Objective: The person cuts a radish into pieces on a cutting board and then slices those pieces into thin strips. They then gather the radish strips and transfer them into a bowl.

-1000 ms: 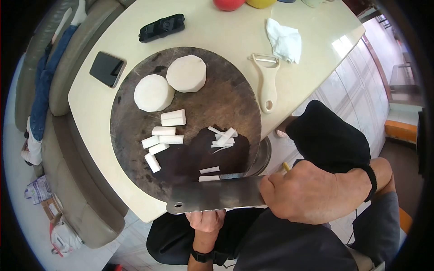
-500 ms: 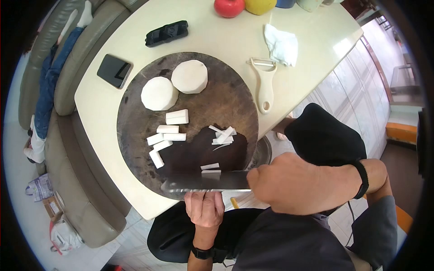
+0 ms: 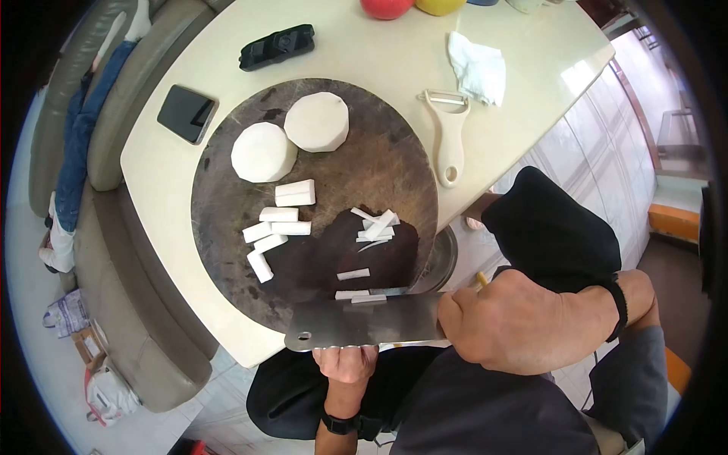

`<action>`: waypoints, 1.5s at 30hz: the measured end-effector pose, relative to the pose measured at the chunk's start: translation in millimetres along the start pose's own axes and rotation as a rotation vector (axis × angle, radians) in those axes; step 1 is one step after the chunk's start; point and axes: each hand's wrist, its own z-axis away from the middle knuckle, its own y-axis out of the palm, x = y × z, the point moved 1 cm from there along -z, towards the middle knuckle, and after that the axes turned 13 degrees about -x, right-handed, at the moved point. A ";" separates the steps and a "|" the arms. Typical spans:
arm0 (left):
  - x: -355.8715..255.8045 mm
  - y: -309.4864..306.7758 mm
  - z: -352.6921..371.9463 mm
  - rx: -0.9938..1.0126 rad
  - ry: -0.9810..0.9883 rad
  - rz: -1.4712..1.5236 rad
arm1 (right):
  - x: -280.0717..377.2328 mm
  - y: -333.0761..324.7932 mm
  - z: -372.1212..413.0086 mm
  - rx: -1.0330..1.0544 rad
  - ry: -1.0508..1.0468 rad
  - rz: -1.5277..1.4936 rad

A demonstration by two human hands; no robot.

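My right hand (image 3: 516,322) grips the handle of a cleaver (image 3: 371,322), its wide blade lying across the near edge of a round wooden chopping board (image 3: 379,167). Just below the blade is my left hand (image 3: 346,365), fingers curled together. The blade hides its fingertips and whatever they hold. Thin white strips, looking like radish, lie beside the blade, one strip (image 3: 369,299) against its upper edge. A single strip (image 3: 353,274) and a small pile of strips (image 3: 377,227) sit farther up. Several thick white sticks (image 3: 294,193) and two peeled white rounds (image 3: 264,153) rest on the board's left side.
On the cream table (image 3: 296,68) are a phone (image 3: 186,114), a black object (image 3: 277,47), a peeler (image 3: 449,136) and a white cloth (image 3: 478,68). Red (image 3: 387,6) and yellow fruit stand at the far edge. A metal basin (image 3: 446,262) shows under the board's right side.
The cleaver has moved toward me and slightly right, its flat face now showing more. Another white strip has appeared at the blade's upper edge. My left hand stays nearly in place.
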 end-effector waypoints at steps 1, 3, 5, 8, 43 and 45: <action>-0.5 -0.1 -0.7 0.011 -0.004 -0.005 | 0.4 1.6 -1.5 0.003 0.003 -0.001; -0.5 -1.7 -0.4 0.025 -0.011 -0.009 | 2.5 4.8 -6.1 -0.003 -0.029 0.039; -1.4 -2.8 -0.4 0.032 -0.005 -0.025 | 3.6 5.3 -12.1 0.007 -0.035 0.034; -1.0 -2.8 -3.7 0.057 -0.028 0.014 | 7.4 12.5 -18.4 -0.029 -0.058 0.048; 2.6 5.1 -5.9 -0.006 0.025 0.082 | 5.4 29.7 -25.2 -0.113 -0.105 -0.051; 0.7 6.4 -4.3 -0.027 0.023 0.071 | 3.0 31.2 -27.3 -0.249 -0.088 -0.115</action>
